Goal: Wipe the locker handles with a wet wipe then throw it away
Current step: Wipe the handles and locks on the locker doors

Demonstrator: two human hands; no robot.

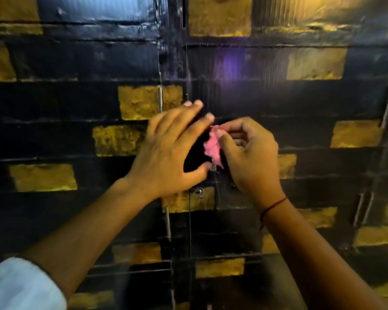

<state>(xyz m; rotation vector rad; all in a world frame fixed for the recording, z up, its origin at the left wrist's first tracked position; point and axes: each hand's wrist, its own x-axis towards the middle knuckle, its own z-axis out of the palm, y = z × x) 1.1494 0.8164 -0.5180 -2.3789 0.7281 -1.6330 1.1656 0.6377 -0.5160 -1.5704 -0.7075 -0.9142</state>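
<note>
The crumpled pink wet wipe [212, 147] is pinched between the thumb and curled fingers [227, 128] of the right hand [251, 153], held against the dark locker door [278, 104] with its gold brick-like patches. The metal locker handle [213, 167] is almost wholly hidden behind the wipe — only a small bright bit shows just below it, by the left thumb tip. The left hand [166, 148] is spread and relaxed, grasping nothing; its fingertips [197, 104] reach above and left of the wipe, and whether they touch the door cannot be told. Below the left hand's heel sits a small round keyhole [198, 192], partly blurred. A thin red thread [272, 205] circles the right wrist — a pale sleeve [20, 285] is cut off at the lower left corner.
</note>
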